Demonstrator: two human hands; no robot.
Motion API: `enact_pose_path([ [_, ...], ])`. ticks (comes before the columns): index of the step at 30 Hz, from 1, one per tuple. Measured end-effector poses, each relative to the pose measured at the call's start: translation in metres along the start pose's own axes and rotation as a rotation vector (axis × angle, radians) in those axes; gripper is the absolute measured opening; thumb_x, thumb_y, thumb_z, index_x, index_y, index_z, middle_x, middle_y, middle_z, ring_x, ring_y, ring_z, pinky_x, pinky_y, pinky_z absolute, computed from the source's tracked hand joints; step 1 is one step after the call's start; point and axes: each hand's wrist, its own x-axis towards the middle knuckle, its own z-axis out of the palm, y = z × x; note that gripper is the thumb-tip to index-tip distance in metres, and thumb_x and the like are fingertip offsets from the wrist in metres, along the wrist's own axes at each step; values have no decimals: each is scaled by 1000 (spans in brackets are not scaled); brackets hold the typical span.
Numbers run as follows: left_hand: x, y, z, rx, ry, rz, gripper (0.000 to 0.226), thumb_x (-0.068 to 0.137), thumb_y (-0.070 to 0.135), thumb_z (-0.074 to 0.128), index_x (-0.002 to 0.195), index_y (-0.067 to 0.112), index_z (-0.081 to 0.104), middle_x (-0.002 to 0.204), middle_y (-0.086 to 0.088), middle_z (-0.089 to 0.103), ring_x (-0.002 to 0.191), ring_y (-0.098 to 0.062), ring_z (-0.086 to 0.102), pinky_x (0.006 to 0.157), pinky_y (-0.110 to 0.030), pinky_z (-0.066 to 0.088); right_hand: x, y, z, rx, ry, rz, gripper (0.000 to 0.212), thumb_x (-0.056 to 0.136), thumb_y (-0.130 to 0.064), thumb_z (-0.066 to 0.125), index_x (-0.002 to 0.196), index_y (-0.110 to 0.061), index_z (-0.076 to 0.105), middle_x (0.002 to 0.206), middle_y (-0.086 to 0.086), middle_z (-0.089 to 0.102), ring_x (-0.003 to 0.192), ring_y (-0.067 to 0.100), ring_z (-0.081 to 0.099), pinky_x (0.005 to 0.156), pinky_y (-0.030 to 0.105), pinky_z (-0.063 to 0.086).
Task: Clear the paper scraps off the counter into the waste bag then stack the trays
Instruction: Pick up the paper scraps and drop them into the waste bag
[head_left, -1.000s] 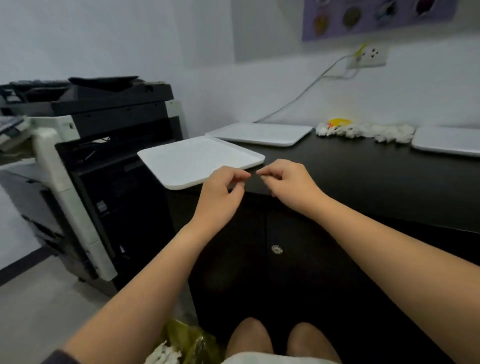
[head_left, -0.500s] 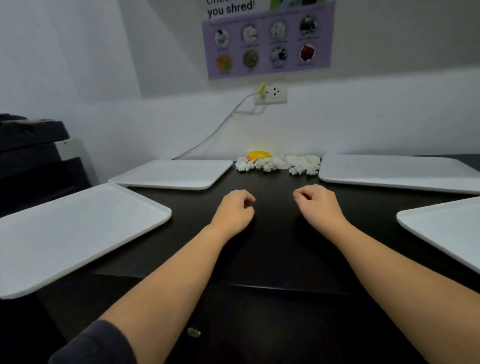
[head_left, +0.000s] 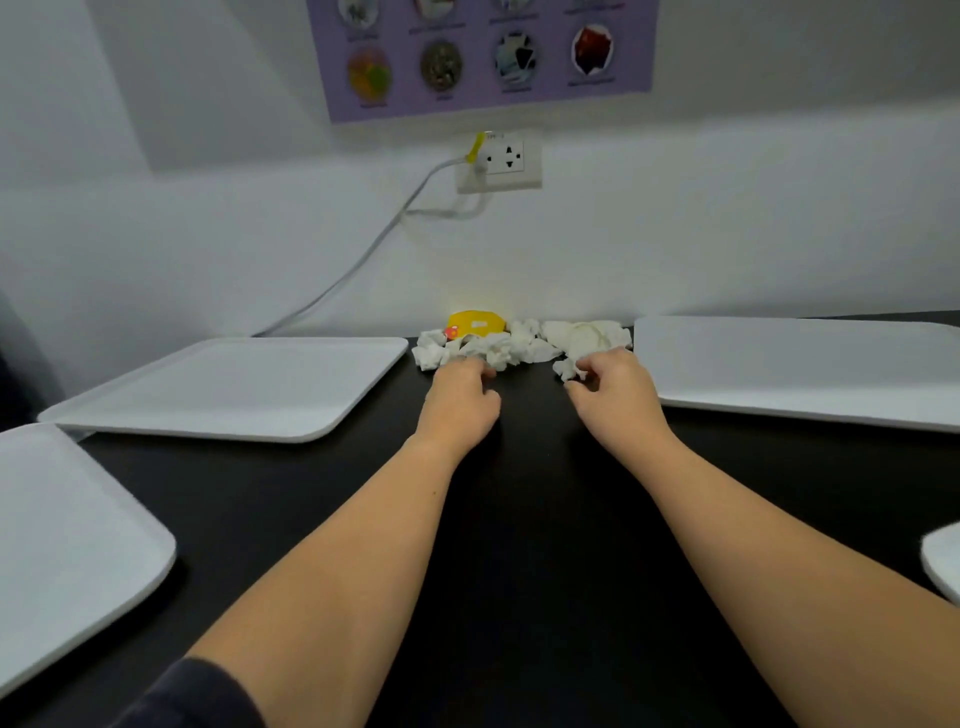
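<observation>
Reaching left hand (head_left: 460, 400), right hand (head_left: 615, 395), paper scraps (head_left: 519, 345), poster (head_left: 478, 52) text unreadable

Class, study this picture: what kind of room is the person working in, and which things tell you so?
Probably an office utility or copy room: a dark counter with white trays, a wall socket with a cable, and a purple poster of sorted materials.

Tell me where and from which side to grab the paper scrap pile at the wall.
Probably from the front: the paper scraps lie in a low row against the wall, trays either side. Cup the left hand and right hand round its ends, fingers raking it together.
</observation>
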Motion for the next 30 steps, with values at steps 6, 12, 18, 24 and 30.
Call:
enact_pose_path([
  [6, 52, -12, 26, 127, 31, 102, 39, 86, 15, 55, 124, 8, 51, 126, -12, 45, 115, -27, 44, 95, -37, 41, 50, 14, 23, -74, 75, -38, 36, 83, -2, 56, 119, -1, 56, 125, 15, 48, 117, 30, 41, 91, 30, 34],
  [12, 80, -17, 40, 140, 4, 64, 40, 88, 22, 56, 125, 11, 50, 125, -11, 44, 117, -28, 43, 95, -38, 40, 75, 21, 39, -201, -130, -25, 40, 88, -13, 54, 128, -7, 50, 130, 13, 46, 123, 29, 40, 97, 33, 35],
  [18, 71, -14, 34, 48, 5, 91, 35, 91, 10, 48, 126, 9, 50, 126, -11, 46, 117, -26, 45, 93, -31, 37, 69, 16, 34, -281, -53, -44, 31, 83, 2, 46, 109, -6, 62, 111, 13, 57, 111, 29, 45, 81, 31, 40],
  [24, 39, -12, 19, -21, 18, 87, 29, 86, 8, 52, 115, 6, 56, 118, -13, 51, 106, -27, 52, 88, -29, 41, 44, 5, 26, -219, 7, -131, 16, 84, 2, 50, 87, -3, 65, 86, 11, 58, 97, 29, 46, 69, 32, 42],
  [30, -9, -8, -4, -77, 36, 14, 27, 86, 13, 54, 112, 11, 59, 118, -4, 55, 106, -20, 53, 87, -27, 42, 2, -13, 16, 49, -3, -101, 15, 93, -14, 53, 98, -6, 65, 93, 6, 60, 88, 20, 54, 77, 28, 41],
])
